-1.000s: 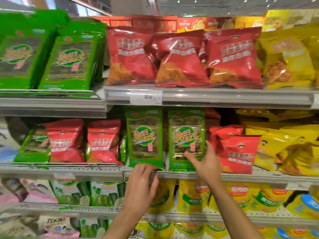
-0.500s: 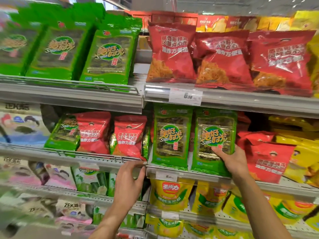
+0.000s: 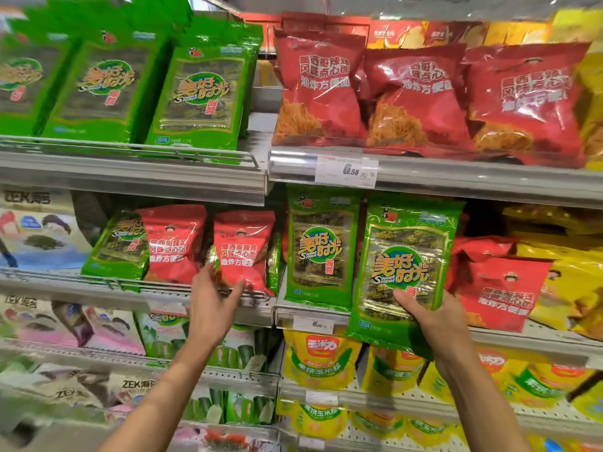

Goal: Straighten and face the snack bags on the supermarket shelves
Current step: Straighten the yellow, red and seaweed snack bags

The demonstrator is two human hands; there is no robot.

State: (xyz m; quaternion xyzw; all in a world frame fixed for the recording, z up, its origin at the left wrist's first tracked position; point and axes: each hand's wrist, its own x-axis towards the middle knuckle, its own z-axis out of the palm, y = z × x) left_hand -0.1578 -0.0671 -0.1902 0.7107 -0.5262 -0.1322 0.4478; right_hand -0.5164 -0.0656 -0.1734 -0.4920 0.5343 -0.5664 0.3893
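The store shelves (image 3: pixel 130 177) are full of snacks. My right hand (image 3: pixel 437 321) grips a green seaweed bag (image 3: pixel 401 272) in front of the middle shelf; my left hand (image 3: pixel 212 301), fingers spread, touches a red bag (image 3: pixel 243 249)

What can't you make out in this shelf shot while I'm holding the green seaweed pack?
- Head view: the small price tag is too blurred to read.
- The right hand covers part of the green seaweed pack.
- The left hand hides the red snack bag bottom corner.
- Far-left packs are motion-blurred.
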